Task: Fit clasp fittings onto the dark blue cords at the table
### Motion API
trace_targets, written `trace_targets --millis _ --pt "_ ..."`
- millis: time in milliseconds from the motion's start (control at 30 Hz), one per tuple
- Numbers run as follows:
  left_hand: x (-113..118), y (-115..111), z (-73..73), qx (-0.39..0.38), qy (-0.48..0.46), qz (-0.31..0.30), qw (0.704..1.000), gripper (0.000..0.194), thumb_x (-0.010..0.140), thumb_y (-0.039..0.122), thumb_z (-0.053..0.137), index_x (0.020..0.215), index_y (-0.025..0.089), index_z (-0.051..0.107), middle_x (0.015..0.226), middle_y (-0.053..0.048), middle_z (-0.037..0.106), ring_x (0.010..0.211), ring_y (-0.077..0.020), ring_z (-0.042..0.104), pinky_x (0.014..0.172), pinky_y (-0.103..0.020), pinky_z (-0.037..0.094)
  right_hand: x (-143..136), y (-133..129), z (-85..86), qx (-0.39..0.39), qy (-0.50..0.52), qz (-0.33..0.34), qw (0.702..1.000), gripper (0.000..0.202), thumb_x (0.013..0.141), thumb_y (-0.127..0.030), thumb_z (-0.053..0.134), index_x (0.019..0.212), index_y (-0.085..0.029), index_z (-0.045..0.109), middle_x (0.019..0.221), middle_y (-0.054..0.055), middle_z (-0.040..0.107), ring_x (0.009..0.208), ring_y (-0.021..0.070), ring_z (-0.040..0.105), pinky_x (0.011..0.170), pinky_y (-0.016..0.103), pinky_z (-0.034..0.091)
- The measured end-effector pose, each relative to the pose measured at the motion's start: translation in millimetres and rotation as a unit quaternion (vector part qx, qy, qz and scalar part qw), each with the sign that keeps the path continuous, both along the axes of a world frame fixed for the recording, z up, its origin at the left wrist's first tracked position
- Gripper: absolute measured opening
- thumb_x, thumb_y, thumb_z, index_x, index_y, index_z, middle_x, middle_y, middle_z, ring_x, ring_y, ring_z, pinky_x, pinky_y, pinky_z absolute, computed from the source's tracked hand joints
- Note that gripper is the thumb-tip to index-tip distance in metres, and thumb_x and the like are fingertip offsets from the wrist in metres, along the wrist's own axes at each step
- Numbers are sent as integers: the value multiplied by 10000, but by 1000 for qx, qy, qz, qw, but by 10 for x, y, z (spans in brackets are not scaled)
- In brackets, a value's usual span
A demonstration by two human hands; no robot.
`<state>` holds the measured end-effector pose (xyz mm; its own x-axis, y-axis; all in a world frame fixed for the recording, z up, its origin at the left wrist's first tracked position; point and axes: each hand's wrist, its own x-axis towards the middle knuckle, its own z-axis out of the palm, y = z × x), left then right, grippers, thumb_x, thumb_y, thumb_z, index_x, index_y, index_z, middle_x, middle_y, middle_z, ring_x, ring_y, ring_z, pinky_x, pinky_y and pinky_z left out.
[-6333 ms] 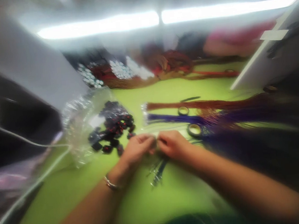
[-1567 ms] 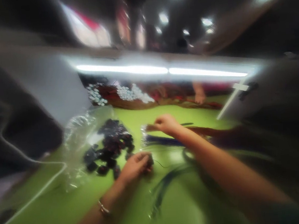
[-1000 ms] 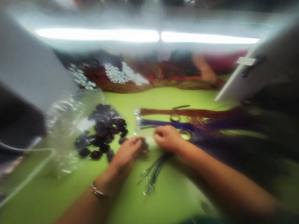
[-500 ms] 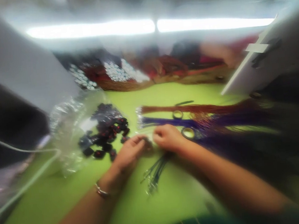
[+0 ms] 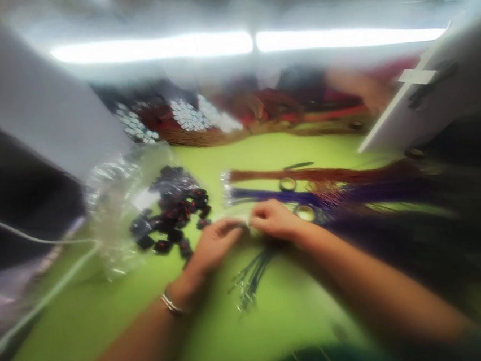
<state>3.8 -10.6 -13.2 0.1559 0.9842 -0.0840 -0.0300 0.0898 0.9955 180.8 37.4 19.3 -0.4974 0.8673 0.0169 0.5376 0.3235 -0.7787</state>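
Near the middle of the green table my left hand pinches a small dark piece, which looks like a black connector housing; fingers cover most of it. Close by on its right, my right hand is closed, fingertips pressed together; whatever is in them is hidden. Below the right hand lie several dark wires with metal terminals at their ends. To the left of my hands is a heap of black connector housings with red parts, partly in a clear plastic bag.
Bundles of brown wires and purple wires with white ends stretch rightward behind my hands. Two tape rolls lie by them. Panels flank the table under tube lights. Across the back, another person's arm is above more wire bundles.
The dark piece in my left hand shows less now, more covered by the fingers. Both hands stay close together; the whole view has shifted slightly.
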Motion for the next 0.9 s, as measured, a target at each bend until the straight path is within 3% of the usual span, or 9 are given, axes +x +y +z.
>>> trace_targets --millis 200,567,900 --pt "-19 3 -52 -32 -36 7 999 292 705 324 712 940 154 683 910 -85 699 773 -195 648 758 -343 514 0 -17 -4 0 27 -37 999 110 655 -125 518 633 -118 626 572 -28 554 548 72 452 527 182 330" --pt "-35 30 -85 39 27 1 999 252 750 300 673 970 176 684 876 -55 711 827 -194 654 843 -337 492 -17 -24 -44 -1 -2 -53 999 132 660 -167 521 624 -127 641 571 -19 566 538 77 450 513 189 322" --pt "0 28 -84 64 69 -16 995 239 765 299 656 969 184 703 978 -68 711 922 -219 641 876 -344 484 -60 -66 -89 24 -25 -35 999 124 668 -157 521 598 -139 622 565 -22 564 516 68 405 494 197 276"
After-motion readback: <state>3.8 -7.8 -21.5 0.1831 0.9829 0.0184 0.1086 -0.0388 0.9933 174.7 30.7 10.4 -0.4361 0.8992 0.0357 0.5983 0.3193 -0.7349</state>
